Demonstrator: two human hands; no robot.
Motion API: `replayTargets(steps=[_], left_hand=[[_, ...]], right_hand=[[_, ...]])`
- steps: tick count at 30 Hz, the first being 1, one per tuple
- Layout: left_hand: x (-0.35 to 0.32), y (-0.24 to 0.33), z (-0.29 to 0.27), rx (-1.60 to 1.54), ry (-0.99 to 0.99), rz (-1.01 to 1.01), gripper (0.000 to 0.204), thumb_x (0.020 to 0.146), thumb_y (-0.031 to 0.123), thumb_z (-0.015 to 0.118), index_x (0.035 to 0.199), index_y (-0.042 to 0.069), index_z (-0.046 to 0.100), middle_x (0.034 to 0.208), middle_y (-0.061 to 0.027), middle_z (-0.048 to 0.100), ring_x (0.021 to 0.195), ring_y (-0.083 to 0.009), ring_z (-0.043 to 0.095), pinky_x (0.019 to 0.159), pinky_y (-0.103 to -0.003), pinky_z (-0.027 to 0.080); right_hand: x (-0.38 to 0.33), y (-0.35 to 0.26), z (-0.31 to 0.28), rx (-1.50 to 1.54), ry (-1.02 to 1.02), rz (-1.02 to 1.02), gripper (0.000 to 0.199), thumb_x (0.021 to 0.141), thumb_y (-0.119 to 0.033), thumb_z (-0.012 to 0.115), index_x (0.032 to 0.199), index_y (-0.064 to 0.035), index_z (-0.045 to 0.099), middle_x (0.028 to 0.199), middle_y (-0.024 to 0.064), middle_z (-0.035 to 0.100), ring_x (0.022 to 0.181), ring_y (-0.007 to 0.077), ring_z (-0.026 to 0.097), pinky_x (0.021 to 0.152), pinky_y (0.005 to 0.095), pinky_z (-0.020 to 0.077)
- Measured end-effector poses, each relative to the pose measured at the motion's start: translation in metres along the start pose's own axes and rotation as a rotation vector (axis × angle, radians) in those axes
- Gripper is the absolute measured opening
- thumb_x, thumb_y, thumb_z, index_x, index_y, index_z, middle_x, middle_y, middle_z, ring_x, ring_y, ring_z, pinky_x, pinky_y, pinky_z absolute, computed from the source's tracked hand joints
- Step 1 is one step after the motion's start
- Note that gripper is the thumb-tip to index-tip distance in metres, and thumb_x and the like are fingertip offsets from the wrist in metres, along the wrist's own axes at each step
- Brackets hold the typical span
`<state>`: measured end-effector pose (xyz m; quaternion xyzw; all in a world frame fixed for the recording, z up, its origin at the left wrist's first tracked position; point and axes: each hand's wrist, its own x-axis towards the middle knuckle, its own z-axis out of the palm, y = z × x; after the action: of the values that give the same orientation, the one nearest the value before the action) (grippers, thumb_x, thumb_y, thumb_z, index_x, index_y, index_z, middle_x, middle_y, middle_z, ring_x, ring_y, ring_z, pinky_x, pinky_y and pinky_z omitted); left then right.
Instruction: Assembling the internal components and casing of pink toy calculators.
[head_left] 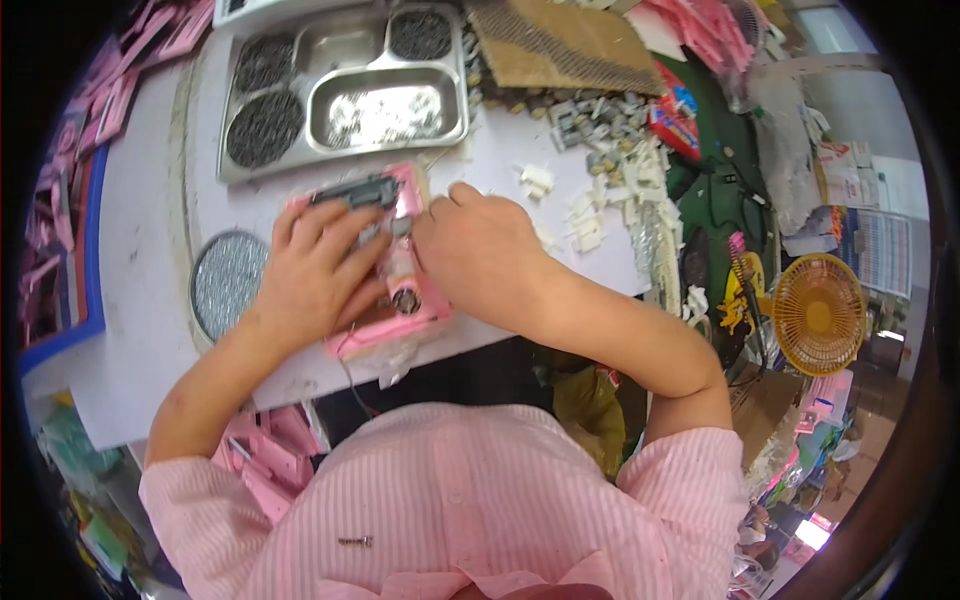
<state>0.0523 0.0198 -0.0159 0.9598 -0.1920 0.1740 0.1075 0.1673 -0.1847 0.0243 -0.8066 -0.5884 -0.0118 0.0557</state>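
A pink plastic housing [425, 297] lies at the table's near edge, with a dark grey part [362, 190] across its far end and a round dark-centred metal piece [405, 300] near its lower right. My left hand [318, 262] rests over the housing's left side, its fingers apart and slightly bent. At the right side, my right hand [482, 250] has its fingers curled inward near small grey pieces [398, 227] inside the housing. Whatever the right fingertips pinch is hidden behind the hand. A thin wire [352, 382] hangs from the housing's near side.
Beyond the housing stands a compartmented steel tray [345, 148] with dark and shiny small parts. A round dish [228, 285] of silvery pins sits left. White and grey plastic pieces [625, 180] heap at the right, beside cardboard [560, 45]. A blue-edged bin [92, 250] holds pink parts.
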Motion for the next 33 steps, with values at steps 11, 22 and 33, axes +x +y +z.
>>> replayTargets(steps=[11,22,33], left_hand=[[0.003,-0.02,-0.015,0.11,-0.359,0.208,0.085,0.077,0.076,0.054,0.145,0.024,0.053,0.158,-0.0019,0.04,0.149,-0.0298,0.029,0.115,-0.072,0.006],[0.006,-0.036,-0.016,-0.025,-0.565,0.174,0.077,0.082,0.073,0.054,0.148,0.033,0.047,0.16,0.0057,0.036,0.153,-0.0228,0.019,0.114,-0.073,0.011],[0.004,-0.037,-0.016,-0.064,-0.425,0.16,0.079,0.082,0.07,0.055,0.15,0.029,0.046,0.161,0.0041,0.035,0.154,-0.0259,0.015,0.119,-0.067,0.005]], right_hand=[[0.113,0.34,-0.031,-0.413,0.086,0.547,0.027,0.085,-0.019,0.063,0.103,-0.0027,0.073,0.116,0.0193,0.067,0.113,0.0401,0.062,0.089,0.0465,0.0548],[0.213,0.426,-0.006,-0.588,0.223,0.619,0.028,0.092,-0.012,0.056,0.119,-0.0048,0.062,0.112,0.0085,0.052,0.103,0.0302,0.049,0.081,0.0475,0.0511],[0.008,0.265,-0.143,0.43,1.008,0.536,0.051,0.089,-0.011,0.067,0.134,0.0002,0.047,0.112,0.0172,0.064,0.09,0.0296,0.068,0.079,0.0383,0.058]])
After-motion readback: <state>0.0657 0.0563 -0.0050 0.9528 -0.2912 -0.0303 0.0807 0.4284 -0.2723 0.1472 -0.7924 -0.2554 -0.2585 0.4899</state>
